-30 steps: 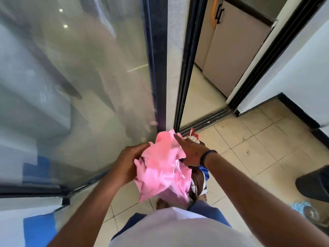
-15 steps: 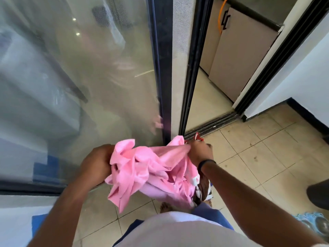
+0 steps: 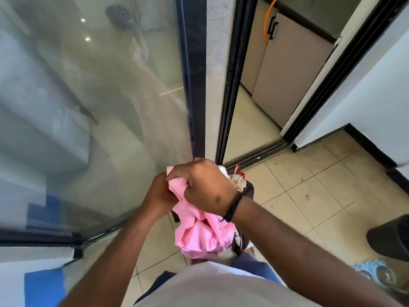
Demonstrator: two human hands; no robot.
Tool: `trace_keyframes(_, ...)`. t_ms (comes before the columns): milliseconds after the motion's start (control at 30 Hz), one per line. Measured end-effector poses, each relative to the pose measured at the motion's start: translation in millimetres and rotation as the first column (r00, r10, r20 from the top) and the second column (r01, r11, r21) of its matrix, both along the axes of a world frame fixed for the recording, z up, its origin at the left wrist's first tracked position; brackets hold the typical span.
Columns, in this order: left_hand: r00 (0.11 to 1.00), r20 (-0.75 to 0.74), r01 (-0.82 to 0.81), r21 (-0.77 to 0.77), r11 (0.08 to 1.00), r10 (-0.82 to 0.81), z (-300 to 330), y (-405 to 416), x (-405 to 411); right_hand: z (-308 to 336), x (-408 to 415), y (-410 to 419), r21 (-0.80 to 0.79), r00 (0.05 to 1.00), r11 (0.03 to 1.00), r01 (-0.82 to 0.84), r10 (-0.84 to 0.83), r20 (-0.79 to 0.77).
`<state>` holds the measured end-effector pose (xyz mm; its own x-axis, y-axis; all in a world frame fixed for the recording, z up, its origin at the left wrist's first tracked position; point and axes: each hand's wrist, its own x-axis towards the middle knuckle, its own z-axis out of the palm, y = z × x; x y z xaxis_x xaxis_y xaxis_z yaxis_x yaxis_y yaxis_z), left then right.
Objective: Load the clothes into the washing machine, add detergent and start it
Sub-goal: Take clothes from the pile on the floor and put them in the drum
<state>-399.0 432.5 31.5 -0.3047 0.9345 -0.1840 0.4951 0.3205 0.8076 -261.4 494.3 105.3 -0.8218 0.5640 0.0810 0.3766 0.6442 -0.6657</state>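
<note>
Step in hand: carrying the laundry toward the machine; loading not yet begun. No washing machine, detergent or controls in view.

Hands: my right hand [image 3: 204,187] is curled over the top of a pink garment [image 3: 200,229], fingers dug into the fabric. My left hand [image 3: 158,194] grips the same garment from the other side, touching the right. Both clamped on it, close together, in front of my waist.

The pink garment hangs bunched below the hands. Under it sit more clothes [image 3: 238,181], beige and red scraps showing, in what looks like a dark bag; its shape is mostly hidden.

Surroundings: glass sliding door [image 3: 93,96] to my left, open doorway [image 3: 250,120] straight ahead, beige cabinet [image 3: 290,69] beyond it, tiled floor [image 3: 321,191] underfoot.

Next move, my judgement: walk through the doorway and over the floor track without snagging, keeping the bundle gathered so nothing trails. Then locate the machine.
</note>
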Motion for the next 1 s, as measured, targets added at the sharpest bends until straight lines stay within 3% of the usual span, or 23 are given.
trace_keyframes(67,0.997,0.063,-0.039,0.006,0.999,0.038,-3.6,1.7,-2.0,17.4,13.5,7.4,-0.148,0.99,0.984,-0.096,0.11,0.089)
trace_keyframes(133,0.997,0.07,-0.015,0.029,0.999,0.013,-4.8,0.1,-5.0,21.7,30.7,23.3,-0.278,0.929,0.949,-0.151,0.232,0.287)
trace_keyframes(233,0.999,-0.002,0.054,0.11,0.992,-0.054,1.3,-1.7,-2.5,2.6,48.0,42.2,-0.184,0.845,0.979,-0.093,0.175,0.505)
trace_keyframes(333,0.996,0.005,0.087,0.19,0.978,-0.09,22.0,1.6,9.4,-49.8,47.1,56.2,-0.23,0.775,0.973,0.029,0.123,0.62)
trace_keyframes(400,0.984,0.013,0.169,0.249,0.954,-0.177,41.4,3.6,16.4,-111.5,48.4,63.8,-0.302,0.822,0.948,0.096,0.095,0.561)
trace_keyframes(467,0.959,-0.019,0.277,0.297,0.914,-0.284,56.9,1.4,18.1,-133.0,52.3,58.0,-0.402,0.849,0.895,0.193,0.053,0.526)
trace_keyframes(567,0.915,-0.074,0.402,0.27,0.875,-0.397,63.4,-3.8,9.0,-117.6,46.8,51.5,-0.164,0.83,0.984,0.068,0.036,0.557)
trace_keyframes(633,0.921,-0.046,0.388,0.204,0.899,-0.387,58.8,-8.1,-2.7,-109.5,41.4,51.0,-0.2,0.867,0.976,0.09,0.022,0.499)
trace_keyframes(767,0.976,-0.066,0.215,0.154,0.964,-0.207,42.5,-17.3,-24.7,-110.5,43.8,54.2,-0.025,0.847,0.979,0.204,-0.164,0.506)
trace_keyframes(833,0.983,-0.175,0.06,0.036,0.998,-0.053,34.1,-19.7,-38.2,-112.5,46.9,57.6,0.007,0.831,0.951,0.31,-0.274,0.484)
trace_keyframes(900,0.955,-0.292,-0.096,-0.155,0.983,0.047,19.4,-22.5,-51.8,-108.3,49.0,59.7,0.034,0.826,0.923,0.383,-0.358,0.436)
trace_keyframes(1000,0.943,-0.294,-0.237,-0.268,0.934,0.155,9.0,-20.1,-57.0,-93.4,45.5,55.0,-0.006,0.819,0.857,0.516,-0.491,0.296)
